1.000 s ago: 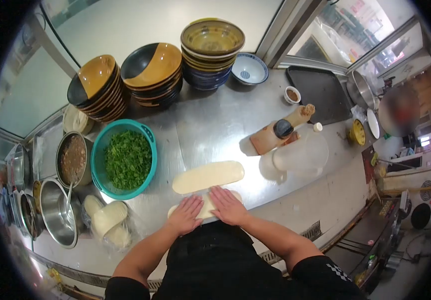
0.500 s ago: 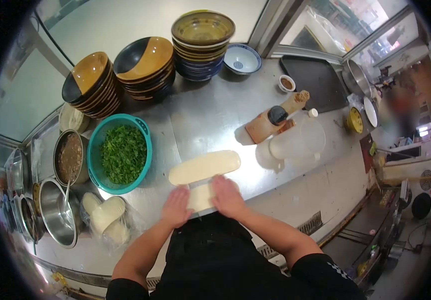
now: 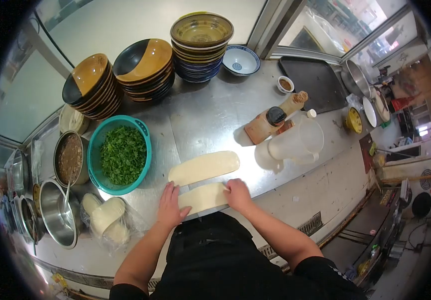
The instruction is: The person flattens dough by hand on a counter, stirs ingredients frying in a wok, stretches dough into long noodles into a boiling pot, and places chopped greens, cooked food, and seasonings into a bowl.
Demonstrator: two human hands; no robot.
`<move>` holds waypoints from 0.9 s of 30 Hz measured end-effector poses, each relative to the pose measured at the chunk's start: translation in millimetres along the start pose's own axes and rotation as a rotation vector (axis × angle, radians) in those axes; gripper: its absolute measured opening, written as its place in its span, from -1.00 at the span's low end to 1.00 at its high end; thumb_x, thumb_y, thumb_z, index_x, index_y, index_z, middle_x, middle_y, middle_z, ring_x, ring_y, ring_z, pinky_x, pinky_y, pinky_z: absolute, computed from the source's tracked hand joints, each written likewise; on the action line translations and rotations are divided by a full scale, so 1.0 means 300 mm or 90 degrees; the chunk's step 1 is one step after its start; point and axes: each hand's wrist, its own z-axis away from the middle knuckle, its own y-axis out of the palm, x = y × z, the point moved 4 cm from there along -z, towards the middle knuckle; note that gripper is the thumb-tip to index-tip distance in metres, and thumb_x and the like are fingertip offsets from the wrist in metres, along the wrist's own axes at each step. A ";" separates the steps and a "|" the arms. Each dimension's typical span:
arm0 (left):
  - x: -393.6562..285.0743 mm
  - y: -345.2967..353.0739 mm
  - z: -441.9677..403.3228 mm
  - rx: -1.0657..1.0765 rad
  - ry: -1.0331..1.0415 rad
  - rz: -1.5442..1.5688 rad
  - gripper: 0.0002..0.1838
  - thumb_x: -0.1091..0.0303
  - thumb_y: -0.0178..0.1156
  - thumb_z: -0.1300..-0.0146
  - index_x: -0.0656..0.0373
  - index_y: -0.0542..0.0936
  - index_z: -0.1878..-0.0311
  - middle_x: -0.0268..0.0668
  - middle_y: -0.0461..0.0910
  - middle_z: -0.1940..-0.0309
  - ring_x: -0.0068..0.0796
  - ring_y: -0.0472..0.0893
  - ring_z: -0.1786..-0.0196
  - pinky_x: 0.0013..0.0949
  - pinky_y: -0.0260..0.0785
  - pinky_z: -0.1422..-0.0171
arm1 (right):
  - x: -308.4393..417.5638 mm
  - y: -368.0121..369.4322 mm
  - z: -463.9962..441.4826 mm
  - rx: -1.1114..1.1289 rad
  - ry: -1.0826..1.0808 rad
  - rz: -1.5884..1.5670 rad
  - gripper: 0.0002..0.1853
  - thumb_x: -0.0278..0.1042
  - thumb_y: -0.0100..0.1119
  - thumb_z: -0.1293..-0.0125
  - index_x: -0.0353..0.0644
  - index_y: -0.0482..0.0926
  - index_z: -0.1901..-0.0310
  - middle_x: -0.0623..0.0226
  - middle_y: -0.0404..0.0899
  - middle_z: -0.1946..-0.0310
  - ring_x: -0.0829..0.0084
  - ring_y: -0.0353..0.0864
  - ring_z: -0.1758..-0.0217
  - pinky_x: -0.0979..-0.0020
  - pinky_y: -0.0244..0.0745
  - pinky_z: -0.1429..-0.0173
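Two flat, pale strips of dough lie one behind the other on the steel counter. The nearer dough strip [image 3: 203,197] sits along the front edge, between my hands. At its left end my left hand [image 3: 172,206] rests open, thumb spread from the fingers and touching the dough. My right hand [image 3: 238,195] is closed on the right end, its fingers curled and the fingertips partly hidden. Just beyond lies the farther dough strip [image 3: 204,167], which neither hand touches.
Left of the dough stand a teal basin [image 3: 147,157] of chopped greens, a pot of brown filling [image 3: 70,155], a steel bowl [image 3: 50,220] and bagged dough pieces [image 3: 110,220]. Stacked bowls [image 3: 145,67] line the back. A spice jar [image 3: 261,127] and clear jug [image 3: 300,140] stand right.
My hands have moved apart from the top of the nearer strip to its two ends. The right fingers, flat before, are now curled around the end. The farther strip stays put.
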 end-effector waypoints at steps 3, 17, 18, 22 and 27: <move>-0.023 -0.044 -0.056 0.107 -0.011 0.090 -0.12 0.16 0.43 0.19 0.30 0.28 -0.22 0.06 0.23 -0.25 0.02 0.19 -0.33 -0.13 0.06 -0.39 | 0.167 -0.037 0.094 0.215 -0.016 -0.373 -0.79 -0.30 0.05 -0.28 -0.19 0.34 0.14 0.02 0.54 0.32 0.13 0.57 0.19 0.23 0.43 0.15; 0.196 0.027 -0.217 0.111 -0.392 0.342 -0.62 0.33 0.36 0.06 0.28 0.59 0.13 -0.18 0.64 0.37 -0.39 0.62 0.26 -0.28 0.44 0.14 | -0.182 -0.026 -0.279 -0.065 0.175 -0.932 -0.81 -0.44 0.08 -0.30 -0.23 0.39 0.08 0.24 0.53 0.27 0.50 0.51 0.21 0.46 0.43 0.14; 0.182 0.024 -0.246 0.112 -0.394 0.341 -0.62 0.33 0.36 0.06 0.28 0.59 0.13 -0.18 0.64 0.37 -0.39 0.62 0.26 -0.28 0.44 0.14 | -0.223 0.025 -0.314 -0.066 0.210 -0.960 -0.81 -0.43 0.09 -0.29 -0.24 0.40 0.10 0.25 0.52 0.27 0.49 0.51 0.22 0.45 0.43 0.13; 0.205 0.048 -0.280 0.112 -0.460 0.254 -0.63 0.20 0.37 0.06 0.29 0.56 0.29 -0.10 0.61 0.39 -0.23 0.60 0.31 -0.23 0.42 0.21 | -0.297 0.099 -0.369 -0.113 0.272 -0.874 -0.81 -0.41 0.12 -0.27 -0.26 0.43 0.13 0.29 0.52 0.28 0.50 0.50 0.24 0.46 0.42 0.15; 0.202 0.016 -0.255 0.019 -0.430 0.061 -0.63 0.15 0.38 0.11 0.25 0.49 0.45 -0.08 0.58 0.47 -0.10 0.58 0.35 -0.17 0.40 0.23 | -0.216 -0.028 -0.299 -0.236 0.069 -0.351 -0.75 -0.44 0.13 -0.17 -0.27 0.44 0.11 0.13 0.49 0.17 0.27 0.48 0.08 0.30 0.39 0.02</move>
